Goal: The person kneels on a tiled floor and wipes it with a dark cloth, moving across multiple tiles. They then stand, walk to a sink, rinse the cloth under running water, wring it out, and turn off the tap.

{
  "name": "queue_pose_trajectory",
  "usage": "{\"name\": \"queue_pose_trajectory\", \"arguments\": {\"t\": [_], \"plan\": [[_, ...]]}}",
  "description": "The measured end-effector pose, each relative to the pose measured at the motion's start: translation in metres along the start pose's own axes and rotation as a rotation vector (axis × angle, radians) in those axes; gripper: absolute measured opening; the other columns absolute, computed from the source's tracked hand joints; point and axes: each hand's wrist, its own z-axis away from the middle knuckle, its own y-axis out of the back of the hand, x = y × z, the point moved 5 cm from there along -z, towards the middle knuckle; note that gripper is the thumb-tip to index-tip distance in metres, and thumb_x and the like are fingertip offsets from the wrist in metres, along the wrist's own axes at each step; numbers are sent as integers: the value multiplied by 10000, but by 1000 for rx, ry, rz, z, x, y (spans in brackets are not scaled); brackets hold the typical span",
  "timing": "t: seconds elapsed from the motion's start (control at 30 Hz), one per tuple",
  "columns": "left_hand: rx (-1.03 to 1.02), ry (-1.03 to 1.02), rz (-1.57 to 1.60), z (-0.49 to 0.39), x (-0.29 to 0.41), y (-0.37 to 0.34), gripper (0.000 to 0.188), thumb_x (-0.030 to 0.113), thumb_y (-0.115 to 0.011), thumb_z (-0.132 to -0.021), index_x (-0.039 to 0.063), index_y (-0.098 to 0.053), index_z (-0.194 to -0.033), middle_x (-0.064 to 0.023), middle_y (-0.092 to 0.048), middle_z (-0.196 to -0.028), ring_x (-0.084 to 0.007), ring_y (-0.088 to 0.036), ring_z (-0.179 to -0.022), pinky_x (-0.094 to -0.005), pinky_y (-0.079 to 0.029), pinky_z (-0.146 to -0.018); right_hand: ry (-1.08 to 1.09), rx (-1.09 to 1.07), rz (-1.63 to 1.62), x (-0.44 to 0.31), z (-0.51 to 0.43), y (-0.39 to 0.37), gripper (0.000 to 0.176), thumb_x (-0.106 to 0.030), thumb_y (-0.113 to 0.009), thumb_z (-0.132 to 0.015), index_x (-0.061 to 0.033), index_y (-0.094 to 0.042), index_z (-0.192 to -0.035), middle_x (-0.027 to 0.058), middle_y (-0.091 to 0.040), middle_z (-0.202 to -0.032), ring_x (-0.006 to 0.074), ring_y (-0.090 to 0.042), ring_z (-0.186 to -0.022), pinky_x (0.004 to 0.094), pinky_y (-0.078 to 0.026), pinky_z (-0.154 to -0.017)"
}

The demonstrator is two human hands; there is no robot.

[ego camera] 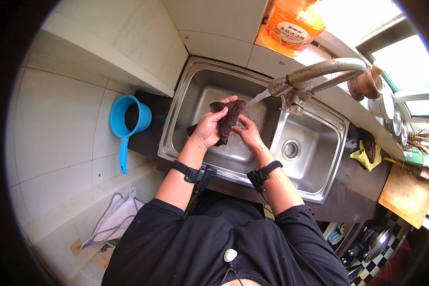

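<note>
Over the left basin of a stainless steel double sink (246,168), my left hand (209,128) grips a dark brown wet cloth (230,119), its thumb lying across the front. Water runs from the metal faucet (304,77) onto the upper right of the cloth. My right hand (248,132) is just right of the cloth with fingers curled and apart, the fingertips close to its edge; whether they touch it I cannot tell. A further dark piece of cloth shows behind my left wrist, low in the basin.
A blue plastic dipper (143,118) stands left of the sink. Behind the faucet is a large bottle of orange dish soap (293,32). Right of the sink lie a yellow cloth (359,157) with a dark item on it and a wooden cutting board (405,193). Bowls (382,103) line the windowsill.
</note>
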Motion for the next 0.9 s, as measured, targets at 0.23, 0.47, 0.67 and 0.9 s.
{"name": "queue_pose_trajectory", "arguments": {"t": [0.23,0.47,0.67,0.9], "plan": [[120,-79,-334,8,54,14,327,151,-537,-993,62,-579,-1305,-84,-655,-1174,-194,-626,-1082,-338,-486,-971,-10,27,-444,-26,2,39,184,-29,-654,-883,-156,-530,-930,-78,-527,-871,29,-484,-810,201,-365,-776],[207,-300,-722,12,72,32,257,52,-599,-928,41,-677,-1173,-36,-694,-1009,-131,-634,-908,-274,-497,-845,-9,100,774,-62,11,67,263,-159,-738,-812,-23,-665,-1025,86,-658,-832,153,-629,-801,327,-484,-720],[498,-286,-1200,13,55,40,282,-53,-602,-853,56,-700,-1094,-71,-710,-913,-144,-646,-823,-299,-517,-781,-115,65,-154,-54,8,53,186,-151,-725,-857,-101,-605,-990,-39,-598,-862,106,-554,-791,259,-425,-740],[-44,-98,-765,1,-29,-11,521,-58,-548,-835,44,-511,-1345,-94,-605,-1268,-168,-627,-1094,-311,-503,-946,-290,100,-846,-34,11,24,191,-261,-650,-953,-115,-609,-1069,2,-667,-978,136,-632,-914,303,-501,-769]]}}
